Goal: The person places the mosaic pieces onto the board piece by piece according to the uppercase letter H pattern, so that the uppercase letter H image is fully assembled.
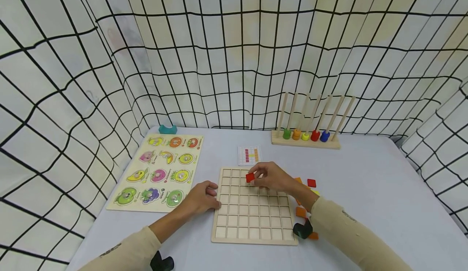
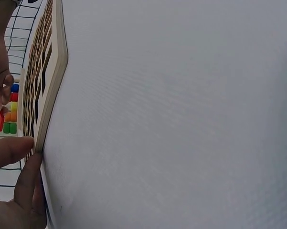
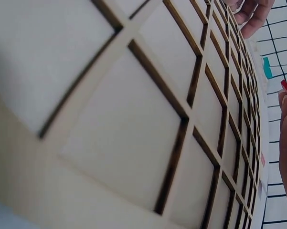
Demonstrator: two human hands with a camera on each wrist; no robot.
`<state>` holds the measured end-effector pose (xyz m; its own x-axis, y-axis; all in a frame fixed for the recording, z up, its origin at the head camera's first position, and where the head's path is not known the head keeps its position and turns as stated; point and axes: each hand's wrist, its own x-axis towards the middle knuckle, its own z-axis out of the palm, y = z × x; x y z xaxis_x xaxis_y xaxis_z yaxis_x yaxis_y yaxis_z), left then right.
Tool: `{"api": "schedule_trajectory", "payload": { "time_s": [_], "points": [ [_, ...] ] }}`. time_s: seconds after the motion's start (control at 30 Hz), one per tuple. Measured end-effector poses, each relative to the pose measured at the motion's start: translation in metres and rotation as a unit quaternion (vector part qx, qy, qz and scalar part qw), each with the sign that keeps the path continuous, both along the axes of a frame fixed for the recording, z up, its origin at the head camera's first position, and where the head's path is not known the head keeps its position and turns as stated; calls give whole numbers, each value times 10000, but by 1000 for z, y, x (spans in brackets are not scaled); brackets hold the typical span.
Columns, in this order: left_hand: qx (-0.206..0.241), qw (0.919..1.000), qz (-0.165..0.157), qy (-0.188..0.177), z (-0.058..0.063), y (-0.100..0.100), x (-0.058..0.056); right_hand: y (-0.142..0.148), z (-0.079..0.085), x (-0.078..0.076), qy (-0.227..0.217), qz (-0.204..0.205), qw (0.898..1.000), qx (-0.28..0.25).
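My right hand [image 1: 269, 176] pinches a small red square tile [image 1: 250, 177] between thumb and fingertips, over the upper part of the wooden grid board [image 1: 254, 241]. The tile also shows as a thin red edge [image 3: 286, 87] in the right wrist view. At the board's left rim rests my left hand [image 1: 200, 198], its thumb tip on the rim and its fingers along the side. A pattern card [image 1: 249, 155] with red and yellow squares lies just behind the board. Loose orange tiles [image 1: 301, 212] and a red tile [image 1: 311, 183] lie to the right, partly hidden by my right forearm.
On the left lies a fruit puzzle board [image 1: 118, 206], with a teal object [image 1: 167, 129] behind it. A wooden peg stand [image 1: 305, 142] with colored beads stands at the back right. Black netting over white walls surrounds the table [image 1: 365, 173].
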<state>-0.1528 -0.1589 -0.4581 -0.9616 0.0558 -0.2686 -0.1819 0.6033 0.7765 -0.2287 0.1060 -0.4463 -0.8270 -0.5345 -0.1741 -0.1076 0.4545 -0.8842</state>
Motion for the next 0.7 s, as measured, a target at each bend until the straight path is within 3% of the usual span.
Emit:
{"api": "schedule_trajectory", "payload": {
  "time_s": [0.7],
  "points": [
    [54, 10000, -26, 33, -1, 1, 0, -18, -6, -2, -125, -300, 9992, 252]
  ]
}}
